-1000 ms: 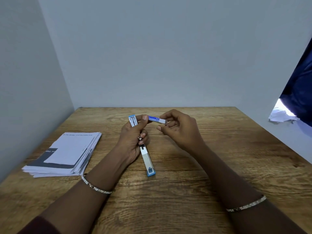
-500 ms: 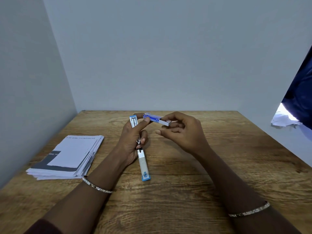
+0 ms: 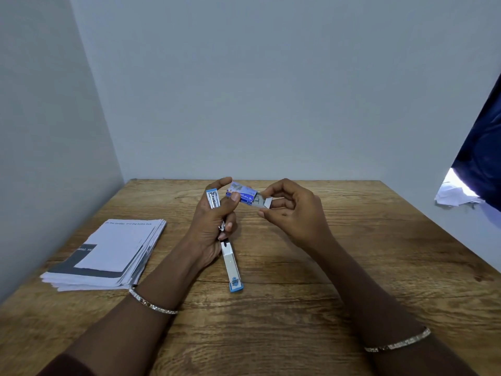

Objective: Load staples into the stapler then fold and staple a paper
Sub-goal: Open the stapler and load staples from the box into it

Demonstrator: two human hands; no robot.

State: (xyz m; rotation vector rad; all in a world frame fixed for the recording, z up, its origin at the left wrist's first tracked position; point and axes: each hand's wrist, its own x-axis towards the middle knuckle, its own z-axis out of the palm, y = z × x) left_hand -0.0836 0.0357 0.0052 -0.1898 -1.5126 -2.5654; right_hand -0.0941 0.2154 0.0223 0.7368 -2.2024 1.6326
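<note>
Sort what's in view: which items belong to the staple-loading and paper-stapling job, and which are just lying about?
Part of the job:
- stapler, opened, held by the left hand
- staple box, open, between left thumb and right hand
- paper stack on the table

Just lying about:
- crumpled white paper at far right
- dark blue fabric beside it

The table (image 3: 311, 267) is rough-grained wood, matt. The stapler (image 3: 231, 264) has smooth plastic and shiny metal. The staple box (image 3: 242, 194) is printed cardboard; the paper stack (image 3: 108, 253) is matt.
</note>
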